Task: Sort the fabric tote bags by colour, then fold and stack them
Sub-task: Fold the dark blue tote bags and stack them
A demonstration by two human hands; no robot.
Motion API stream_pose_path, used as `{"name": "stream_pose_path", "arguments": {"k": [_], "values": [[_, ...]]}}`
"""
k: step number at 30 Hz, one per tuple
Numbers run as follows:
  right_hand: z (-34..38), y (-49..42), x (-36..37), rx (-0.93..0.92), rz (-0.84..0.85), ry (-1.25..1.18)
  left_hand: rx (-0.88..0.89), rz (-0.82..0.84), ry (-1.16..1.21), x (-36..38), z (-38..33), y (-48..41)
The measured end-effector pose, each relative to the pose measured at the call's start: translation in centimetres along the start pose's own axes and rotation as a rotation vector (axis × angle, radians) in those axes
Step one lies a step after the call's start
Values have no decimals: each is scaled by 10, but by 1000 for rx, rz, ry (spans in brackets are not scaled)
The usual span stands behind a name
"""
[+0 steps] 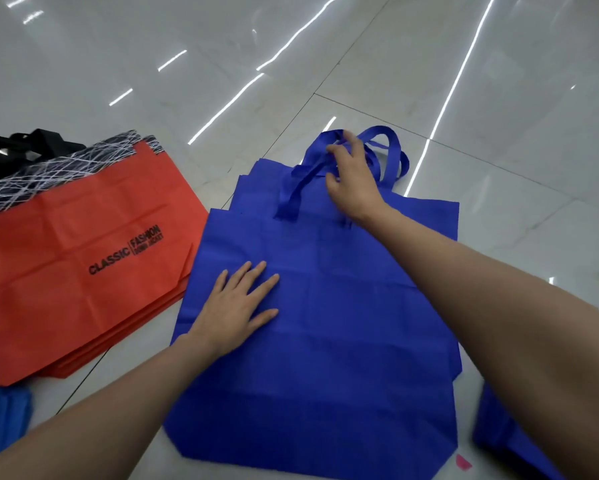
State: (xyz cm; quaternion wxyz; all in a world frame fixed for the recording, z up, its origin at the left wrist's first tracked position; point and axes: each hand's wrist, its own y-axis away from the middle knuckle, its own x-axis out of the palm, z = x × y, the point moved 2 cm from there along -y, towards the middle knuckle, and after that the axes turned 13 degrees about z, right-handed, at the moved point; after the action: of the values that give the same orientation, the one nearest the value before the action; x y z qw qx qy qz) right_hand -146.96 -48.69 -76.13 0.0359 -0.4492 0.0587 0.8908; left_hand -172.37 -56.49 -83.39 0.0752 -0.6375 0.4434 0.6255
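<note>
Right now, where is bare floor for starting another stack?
Widest: the floor beyond the orange stack and the blue stack, and right of the blue stack. Only a thin wedge runs between the two stacks. Crowded near you: blue cloth lower left, another blue bag lower right.

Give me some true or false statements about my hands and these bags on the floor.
1. The left hand lies flat on the blue bag. True.
2. The right hand holds nothing. False: it grips the handles of the blue bag.
3. The orange bags lie to the left of the blue bag. True.
4. The orange bags are plain, with no print. False: the top one carries black lettering.
5. The black bag lies on top of the blue bag. False: it lies at the far left, behind the orange bags.
</note>
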Motion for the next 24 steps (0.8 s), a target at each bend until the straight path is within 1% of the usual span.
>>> {"name": "stream_pose_path", "arguments": {"k": [2,3,4,6,7,8,9,12,15,18,20,22,24], "values": [[-10,-12,2,148,-10,-230,0,-17,-20,4,4,-2],[-11,-12,2,225,-61,-370,0,-26,-34,5,5,-2],[-9,-9,1,262,-159,-458,3,-38,-40,4,5,-2],[-1,7,2,221,-351,-450,16,-42,-25,5,4,-2],[3,21,7,163,-392,-408,22,-45,-7,5,3,0],[4,36,16,104,-375,-358,28,-60,11,5,2,2],[4,55,26,50,-308,-291,31,-82,23,4,1,6],[-4,120,59,-100,10,-30,38,-94,31,4,0,24],[2,180,74,-248,228,198,72,-12,39,13,5,51],[16,225,79,-372,321,384,158,96,7,28,11,83],[23,251,87,-417,400,448,162,178,-27,39,17,103],[30,275,101,-403,491,548,127,213,-52,46,21,118],[36,293,117,-358,584,638,99,214,-29,48,20,124]]}}
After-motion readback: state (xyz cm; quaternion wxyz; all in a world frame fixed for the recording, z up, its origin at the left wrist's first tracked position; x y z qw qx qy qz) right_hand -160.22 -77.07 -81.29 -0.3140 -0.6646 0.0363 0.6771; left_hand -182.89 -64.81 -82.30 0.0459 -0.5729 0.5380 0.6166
